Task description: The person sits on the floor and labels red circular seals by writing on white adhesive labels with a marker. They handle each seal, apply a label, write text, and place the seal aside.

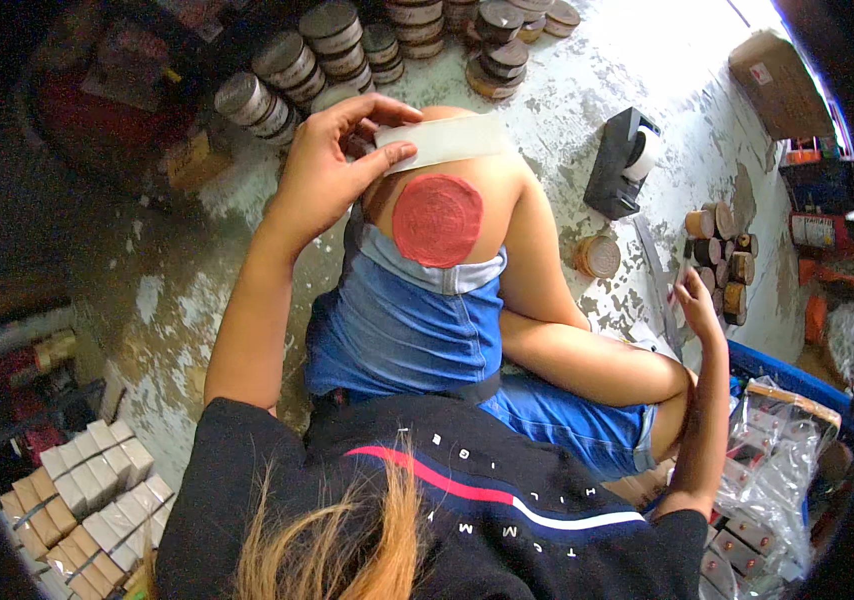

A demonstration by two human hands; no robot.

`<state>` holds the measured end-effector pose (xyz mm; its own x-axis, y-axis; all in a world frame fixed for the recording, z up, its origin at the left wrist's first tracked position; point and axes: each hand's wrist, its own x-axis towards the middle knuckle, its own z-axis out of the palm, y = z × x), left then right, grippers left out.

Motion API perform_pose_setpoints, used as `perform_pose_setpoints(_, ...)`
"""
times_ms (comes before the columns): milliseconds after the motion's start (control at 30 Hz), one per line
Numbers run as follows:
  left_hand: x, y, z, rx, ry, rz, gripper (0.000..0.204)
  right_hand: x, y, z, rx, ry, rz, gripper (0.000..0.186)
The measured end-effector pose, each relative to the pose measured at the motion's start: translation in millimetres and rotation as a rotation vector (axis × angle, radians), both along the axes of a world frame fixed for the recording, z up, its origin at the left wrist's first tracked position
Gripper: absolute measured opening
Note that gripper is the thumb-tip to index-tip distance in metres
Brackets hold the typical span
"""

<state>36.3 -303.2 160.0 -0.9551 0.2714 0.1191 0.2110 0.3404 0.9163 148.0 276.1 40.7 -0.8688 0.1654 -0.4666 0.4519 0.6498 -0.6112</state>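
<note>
My left hand [339,160] pinches the left end of a whitish, translucent strip [452,140] between thumb and fingers. The strip lies across my raised bare knee. Just below it, a flat red disc [437,221] with a ridged, circular pattern rests on my thigh by the denim hem. Off to the right, my right hand [695,305] is closed around something small and thin, too small to make out. Several small round containers [723,218] are grouped beside that hand. A long grey strip [655,262] lies on the floor close to it.
A black tape dispenser [611,165] and a single round tin [599,257] stand on the worn floor. Stacked round tins [332,35] line the far side. At right are a cardboard box [782,85] and a blue crate [777,365] with plastic wrap. Bundled small boxes [97,470] sit lower left.
</note>
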Motion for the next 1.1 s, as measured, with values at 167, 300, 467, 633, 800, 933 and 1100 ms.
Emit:
perform_pose_setpoints(167, -1, -8, -20, 0.191, -0.037, -0.046, 0.039, -17, -189, 90, -0.505, 0.450, -0.045, 0.016)
perform_pose_setpoints(300, 4, -10, -25, 0.359, -0.069, -0.043, 0.054, -39, -324, 113, -0.260, 0.670, 0.189, 0.021)
perform_pose_setpoints(467, 8, -17, -31, 0.485, -0.060, -0.009, 0.062, -46, -385, 119, -0.185, 0.473, 0.152, 0.037)
perform_pose_setpoints(633, 12, -18, -36, 0.541, -0.123, 0.004, 0.059, -39, -386, 115, -0.281, 0.433, 0.025, 0.034)
perform_pose_setpoints(800, 10, -13, -36, 0.586, -0.106, 0.061, 0.051, -36, -389, 124, -0.512, 0.561, -0.086, 0.031)
perform_pose_setpoints(933, 19, -15, -32, 0.626, -0.223, 0.089, 0.051, -25, -385, 143, -0.802, 0.512, -0.158, 0.039)
perform_pose_setpoints(1100, 30, -10, -29, 0.538, -0.245, 0.141, 0.053, -22, -386, 120, -0.592, 0.327, -0.067, 0.036)
